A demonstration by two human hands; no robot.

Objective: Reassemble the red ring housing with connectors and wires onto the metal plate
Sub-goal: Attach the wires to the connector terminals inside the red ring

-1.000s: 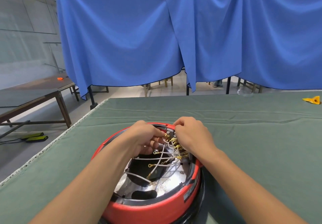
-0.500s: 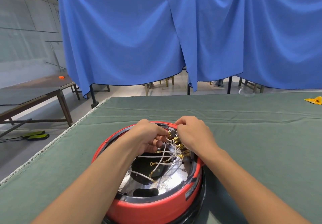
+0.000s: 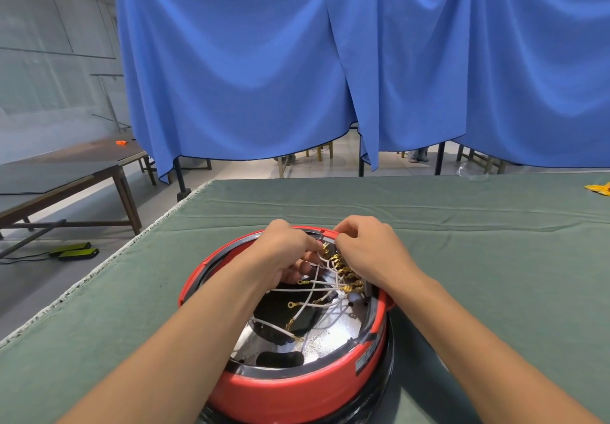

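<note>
- The red ring housing [image 3: 290,387] is parked at the near edge of the green-covered table [image 3: 478,258].
- White wires [image 3: 317,304] are pinched by the left hand [image 3: 284,255] at the far rim.
- Brass connectors [image 3: 346,271] are gripped by the right hand [image 3: 369,252].
- Shiny metal plate [image 3: 323,344] is seen inside.

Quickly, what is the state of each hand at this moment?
Left hand: fingers curled, pinching the white wires inside the red ring.
Right hand: fingers curled at the brass connectors; the exact grip is hidden.

both hands [image 3: 330,253] pinch wires [image 3: 325,286] inside red housing [image 3: 290,394].
</note>
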